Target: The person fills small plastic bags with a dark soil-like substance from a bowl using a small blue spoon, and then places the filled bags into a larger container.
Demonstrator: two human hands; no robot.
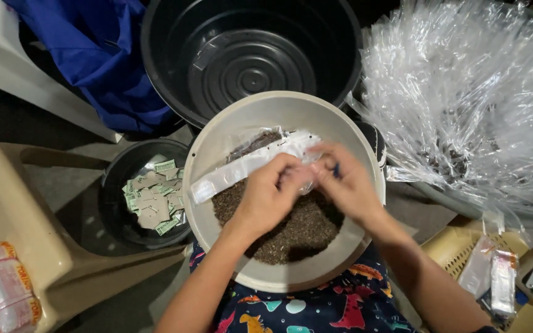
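Far left of the fingers, a bundle of clear wrapped packs (1, 287) with orange-red print lies on a beige plastic stool (44, 246). Nearer, a small black bowl (113, 185) holds pale green and grey paper sachets (152, 197), flat and rectangular, heaped loosely.

The left hand (266, 200) and right hand (347, 188) meet over a beige basin (217, 139) part-filled with dark granular material (297, 231). Both sets of fingers are closed in a pinch on 1 end of a long clear plastic pouch (248, 163). The pouch's long axis runs from the fingers out to the lower left, so its free end lies left of the left hand, the nearer of the 2. Dark granules show inside the pouch above the fingers.

Behind the fingers stands a large black tub (251, 58), with blue cloth (103, 55) to its left. Right of the fingers, a big heap of clear empty pouches (470, 98) glistens. Lower right, 2 small silvery packets (495, 277) lie by a yellow basket (451, 246).
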